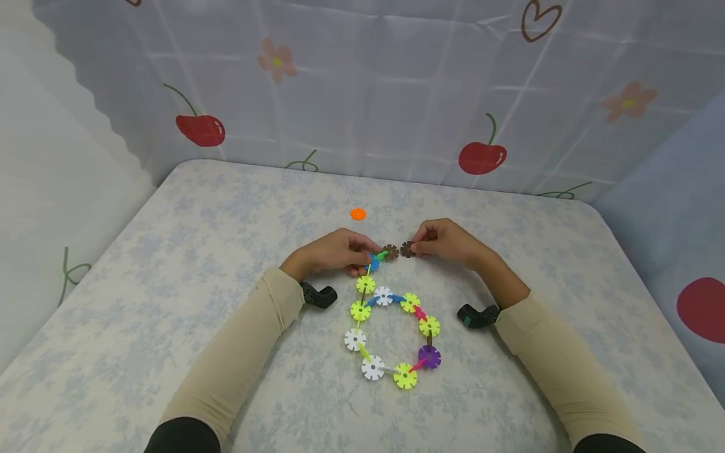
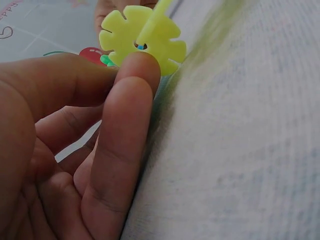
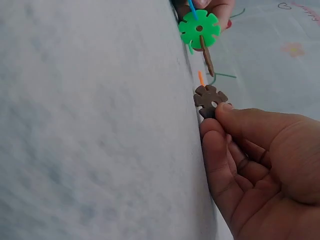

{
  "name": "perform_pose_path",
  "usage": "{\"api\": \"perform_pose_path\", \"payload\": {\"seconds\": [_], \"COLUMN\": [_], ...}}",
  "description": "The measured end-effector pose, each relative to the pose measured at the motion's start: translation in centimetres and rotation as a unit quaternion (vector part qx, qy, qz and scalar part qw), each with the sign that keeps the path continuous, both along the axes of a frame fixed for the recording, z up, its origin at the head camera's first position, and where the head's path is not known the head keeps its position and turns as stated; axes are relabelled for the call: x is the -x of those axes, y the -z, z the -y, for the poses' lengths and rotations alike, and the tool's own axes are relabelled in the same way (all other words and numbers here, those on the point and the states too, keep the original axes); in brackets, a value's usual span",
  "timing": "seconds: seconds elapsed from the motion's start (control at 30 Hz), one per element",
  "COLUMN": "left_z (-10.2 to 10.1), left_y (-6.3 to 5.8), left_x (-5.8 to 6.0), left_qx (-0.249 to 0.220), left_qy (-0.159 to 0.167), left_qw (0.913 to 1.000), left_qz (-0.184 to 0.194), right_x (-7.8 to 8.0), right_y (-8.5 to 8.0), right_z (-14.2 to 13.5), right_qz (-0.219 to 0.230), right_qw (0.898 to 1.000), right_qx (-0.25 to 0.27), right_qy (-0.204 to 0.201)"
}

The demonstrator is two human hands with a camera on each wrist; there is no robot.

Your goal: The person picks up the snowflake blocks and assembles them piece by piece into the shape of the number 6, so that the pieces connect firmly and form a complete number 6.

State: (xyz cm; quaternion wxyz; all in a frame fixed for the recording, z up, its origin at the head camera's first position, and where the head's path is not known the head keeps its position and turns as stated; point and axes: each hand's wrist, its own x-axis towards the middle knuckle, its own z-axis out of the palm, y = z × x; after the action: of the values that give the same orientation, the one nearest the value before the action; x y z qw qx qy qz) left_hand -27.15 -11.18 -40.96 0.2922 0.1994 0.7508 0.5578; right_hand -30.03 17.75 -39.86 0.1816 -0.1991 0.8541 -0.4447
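Notched plastic discs, slotted together, form a ring on the table with a short branch at its far left. My left hand (image 1: 340, 251) pinches that branch around the blue disc (image 1: 371, 263); its fingertips hide part of the hold. Past the blue disc come a green disc (image 3: 200, 29) and a brown disc (image 1: 390, 252) at the branch's end. Between thumb and fingers, my right hand (image 1: 447, 240) pinches a loose brown disc (image 3: 209, 100), a small gap away from the branch's brown one. In the left wrist view, a yellow disc (image 2: 120, 35) stands beside the left fingertips.
A loose orange disc (image 1: 358, 214) lies on the table beyond the hands. Nearer me, the ring includes a purple disc (image 1: 429, 357) and a white disc (image 1: 373, 367). A cloth printed with cherries (image 1: 483, 158) hangs behind the table's far edge.
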Motion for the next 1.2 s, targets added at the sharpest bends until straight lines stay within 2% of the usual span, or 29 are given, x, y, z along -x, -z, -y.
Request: {"api": "perform_pose_path", "payload": {"seconds": [0.17, 0.83, 1.2], "left_z": [0.0, -0.1, -0.1], "left_y": [0.0, 0.2, 0.1], "left_x": [0.0, 0.0, 0.0], "left_qx": [-0.001, 0.002, 0.016], "left_qy": [-0.001, -0.001, 0.007], "left_qw": [1.0000, 1.0000, 0.9997], "left_qz": [0.001, -0.007, -0.016], "right_x": [-0.9, -2.2, -2.2], "right_y": [0.1, -0.3, -0.2], "right_z": [0.1, 0.8, 1.4], "right_qz": [-0.003, -0.050, -0.119], "right_qw": [1.000, 0.998, 0.992], "right_qx": [0.005, 0.007, -0.017], "right_qy": [-0.014, -0.028, -0.041]}}
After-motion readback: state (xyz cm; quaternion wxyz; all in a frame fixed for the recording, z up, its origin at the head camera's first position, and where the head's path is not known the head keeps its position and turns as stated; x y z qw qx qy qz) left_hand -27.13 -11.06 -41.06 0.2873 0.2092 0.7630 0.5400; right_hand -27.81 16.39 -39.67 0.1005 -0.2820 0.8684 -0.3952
